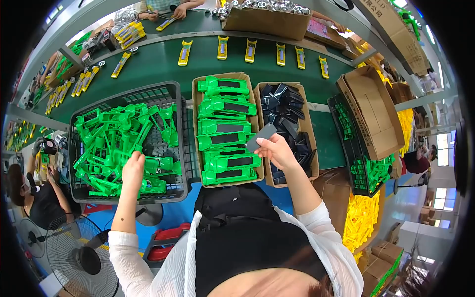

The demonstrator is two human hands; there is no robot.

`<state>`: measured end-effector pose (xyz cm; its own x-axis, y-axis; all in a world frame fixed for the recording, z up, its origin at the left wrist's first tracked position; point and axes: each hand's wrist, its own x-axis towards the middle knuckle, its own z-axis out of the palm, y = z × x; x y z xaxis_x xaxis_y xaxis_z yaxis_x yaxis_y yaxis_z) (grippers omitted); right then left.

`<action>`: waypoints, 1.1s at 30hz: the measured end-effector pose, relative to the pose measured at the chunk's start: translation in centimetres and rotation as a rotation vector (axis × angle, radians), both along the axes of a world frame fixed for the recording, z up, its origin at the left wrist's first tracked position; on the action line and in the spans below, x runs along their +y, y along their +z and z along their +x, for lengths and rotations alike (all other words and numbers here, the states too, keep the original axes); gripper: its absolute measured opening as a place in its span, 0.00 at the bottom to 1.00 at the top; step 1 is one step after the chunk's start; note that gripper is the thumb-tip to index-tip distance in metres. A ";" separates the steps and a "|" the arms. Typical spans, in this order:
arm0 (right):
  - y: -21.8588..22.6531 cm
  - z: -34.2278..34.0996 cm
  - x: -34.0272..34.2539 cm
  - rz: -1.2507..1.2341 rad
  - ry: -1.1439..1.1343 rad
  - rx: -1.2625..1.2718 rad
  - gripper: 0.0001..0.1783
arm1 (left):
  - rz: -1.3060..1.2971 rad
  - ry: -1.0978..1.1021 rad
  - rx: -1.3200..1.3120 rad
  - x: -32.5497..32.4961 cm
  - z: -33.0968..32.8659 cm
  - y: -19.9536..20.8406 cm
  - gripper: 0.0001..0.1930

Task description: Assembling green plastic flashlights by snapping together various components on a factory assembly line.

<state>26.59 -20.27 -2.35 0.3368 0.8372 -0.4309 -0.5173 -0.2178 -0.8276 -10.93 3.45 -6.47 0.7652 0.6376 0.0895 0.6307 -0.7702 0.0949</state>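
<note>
My right hand [277,152] pinches a thin dark rectangular panel [261,137] above the gap between two cardboard boxes. On the left, my left hand [133,171] reaches into a black plastic crate [185,133], its fingers closed on a green plastic housing [139,148] among a loose heap of the same kind. Green housings with dark panels set in them [230,127] lie stacked in the middle cardboard box [196,163]. Many loose dark panels [284,106] fill the right-hand cardboard box [312,133].
A green conveyor [163,74] runs across behind, carrying several yellow pieces [222,48]. At right, an empty carton [373,106] rests on another black crate [346,143] with green parts. A fan [84,257] stands lower left. Other people work at left and across the conveyor.
</note>
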 end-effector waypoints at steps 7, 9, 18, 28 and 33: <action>-0.4 -0.6 0.8 -0.031 0.000 0.014 0.10 | -0.023 0.429 -0.576 1.2 2.7 4.8 0.06; -0.2 -0.6 0.8 0.005 0.073 -0.092 0.11 | -0.262 0.492 -1.193 1.5 3.4 4.0 0.11; 0.6 -1.9 2.6 0.002 0.011 -0.069 0.11 | -1.868 0.478 -1.649 -4.8 10.3 3.3 0.14; 0.6 -4.5 3.4 0.002 0.014 -0.115 0.12 | -2.404 0.585 -1.926 -9.2 15.4 0.6 0.06; 1.5 -5.7 3.1 -0.010 -0.044 -0.107 0.12 | -1.542 0.484 -1.587 -10.7 16.3 3.8 0.13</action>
